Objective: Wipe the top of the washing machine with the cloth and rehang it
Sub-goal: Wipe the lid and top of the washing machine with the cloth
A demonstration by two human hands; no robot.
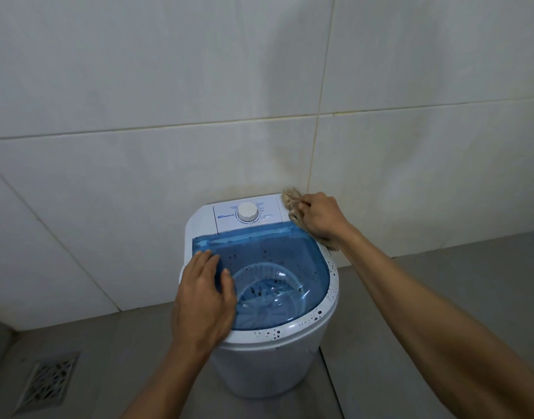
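Note:
A small white washing machine (277, 358) stands on the floor against the tiled wall. Its top has a see-through blue lid (277, 261) and a white control panel with a round dial (247, 211). Dark specks dot the white rim at the front and right. My right hand (320, 217) grips a bunched beige cloth (291, 199) and presses it on the back right corner of the top. My left hand (203, 297) lies flat on the left edge of the lid, fingers spread, holding nothing.
A white tiled wall (138, 161) rises directly behind the machine. The floor is grey tile, with a patterned metal drain grate (48, 382) at the lower left. A floor seam runs down just right of the machine.

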